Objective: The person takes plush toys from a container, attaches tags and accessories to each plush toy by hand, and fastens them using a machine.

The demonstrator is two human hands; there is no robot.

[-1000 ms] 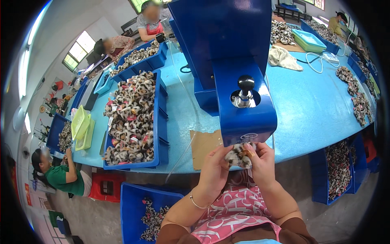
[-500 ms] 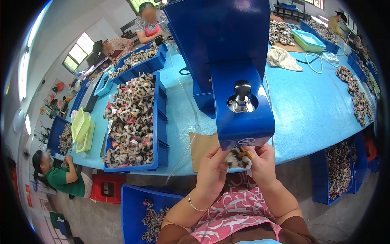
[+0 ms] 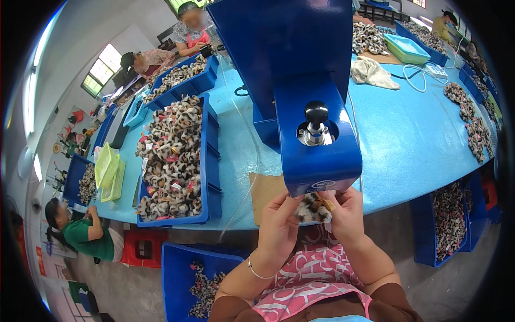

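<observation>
Between my two hands sits a small plush toy (image 3: 313,210) in mottled white, black and brown, right under the front end of a blue machine head (image 3: 321,166). My left hand (image 3: 277,222) pinches the toy's left side with thumb and fingers. On the other side, my right hand (image 3: 348,217) is closed on the toy's right edge, where an orange-brown tag and a bit of white label show. The fingertips are partly hidden beneath the machine. A black knob (image 3: 316,111) on a metal shaft stands in the opening on top of the machine head.
Left of the machine, a blue crate (image 3: 213,161) is heaped with similar toys. Another blue crate (image 3: 179,257) with toys stands low beside my left arm. A brown cardboard piece (image 3: 261,193) lies at the table edge. A cloth (image 3: 370,73) and piles of toys lie right. Several people sit around.
The view has shifted slightly. Both hands stay under the machine head with the plush toy, which appears only slightly turned or shifted.
</observation>
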